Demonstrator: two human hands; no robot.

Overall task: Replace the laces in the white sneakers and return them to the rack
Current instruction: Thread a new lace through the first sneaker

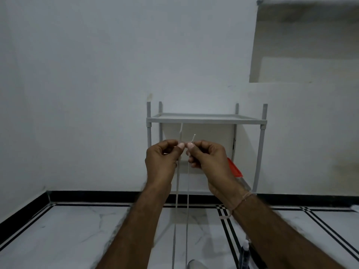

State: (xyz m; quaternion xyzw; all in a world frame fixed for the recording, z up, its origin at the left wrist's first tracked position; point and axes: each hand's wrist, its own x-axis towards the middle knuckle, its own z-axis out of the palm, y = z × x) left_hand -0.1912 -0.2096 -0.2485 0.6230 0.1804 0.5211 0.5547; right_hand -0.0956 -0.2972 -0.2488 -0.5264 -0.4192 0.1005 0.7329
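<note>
1. Head view, hands: both hands are raised side by side in front of the rack, thumbs nearly touching. The left hand (162, 159) pinches one strand of the thin white shoelace (177, 183) between thumb and forefinger, its other fingers curled in towards the palm. The right hand (210, 162) pinches the second strand in the same way, its remaining fingers folded loosely. A thin pale thread bracelet (241, 201) circles the right wrist.

2. Head view, lace: each strand sticks up a little above the pinching fingertips, the left end higher than the right. Below the hands both strands hang almost straight down, close together but apart, between the forearms and out past the bottom edge. Whether they are one lace or two cannot be told.

3. Head view, rack: the light grey two-tier tube-frame shoe rack (204, 119) stands against the white wall (97, 74), right behind the hands.

4. Head view, surroundings: a red flat object (235, 168) shows just behind the right hand, inside the rack frame. The white marble-look floor with black stripes (77, 230) lies below. A dark bottle with a pale cap (245, 254) stands near the right forearm. A pale rounded shape (194, 264) sits at the bottom edge beside the strands, cropped too far to identify.
</note>
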